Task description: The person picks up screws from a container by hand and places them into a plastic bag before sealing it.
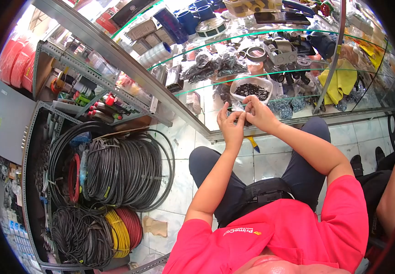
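Both my hands are raised close together in front of a white tub (237, 84) of small dark pieces, at the edge of the glass display case. My left hand (230, 122) has its thumb and forefinger pinched on a small clear plastic bag, with other fingers raised. Beside it, my right hand (258, 113) pinches near the same clear plastic bag (239, 106). The fingers hide part of the bag, and its contents cannot be made out. Dark pieces (255, 91) fill the tub just beyond my fingertips.
Black cable coils (122, 173) and yellow cable (117, 233) lie at the left. Glass shelves (197, 89) hold fittings and a yellow cloth (339, 82). A yellow-handled brush (253, 143) is on the floor. Another person's arm (393, 187) shows at the right.
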A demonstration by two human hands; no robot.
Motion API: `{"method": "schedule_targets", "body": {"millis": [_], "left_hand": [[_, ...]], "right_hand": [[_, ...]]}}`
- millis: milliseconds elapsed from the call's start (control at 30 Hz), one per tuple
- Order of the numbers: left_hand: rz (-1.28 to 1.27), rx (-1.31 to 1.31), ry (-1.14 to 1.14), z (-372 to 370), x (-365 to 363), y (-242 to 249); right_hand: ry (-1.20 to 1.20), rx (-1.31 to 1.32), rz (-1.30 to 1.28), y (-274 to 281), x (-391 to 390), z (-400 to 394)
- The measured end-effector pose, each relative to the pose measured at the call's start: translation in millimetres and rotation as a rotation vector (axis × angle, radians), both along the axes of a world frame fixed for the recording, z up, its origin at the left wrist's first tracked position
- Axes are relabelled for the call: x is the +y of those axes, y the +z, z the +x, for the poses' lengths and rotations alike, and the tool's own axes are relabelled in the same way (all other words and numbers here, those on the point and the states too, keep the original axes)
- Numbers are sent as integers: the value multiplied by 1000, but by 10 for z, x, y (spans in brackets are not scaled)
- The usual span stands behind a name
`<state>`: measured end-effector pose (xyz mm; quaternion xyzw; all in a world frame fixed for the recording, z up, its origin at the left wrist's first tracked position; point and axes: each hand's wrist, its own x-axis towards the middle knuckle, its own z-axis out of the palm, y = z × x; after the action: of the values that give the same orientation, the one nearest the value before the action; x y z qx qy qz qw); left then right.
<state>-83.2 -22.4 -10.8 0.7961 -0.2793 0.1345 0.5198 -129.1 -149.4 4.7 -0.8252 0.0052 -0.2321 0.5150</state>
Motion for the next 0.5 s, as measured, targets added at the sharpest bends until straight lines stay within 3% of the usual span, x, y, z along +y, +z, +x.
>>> {"method": "schedule_targets", "body": {"millis": [367, 500], "left_hand": [[107, -119, 87, -6, 1, 82], [-83, 135, -3, 160, 18, -65]], "right_hand": [[-94, -97, -297, 117, 89, -53], [6, -303, -510, 189, 64, -59]]}}
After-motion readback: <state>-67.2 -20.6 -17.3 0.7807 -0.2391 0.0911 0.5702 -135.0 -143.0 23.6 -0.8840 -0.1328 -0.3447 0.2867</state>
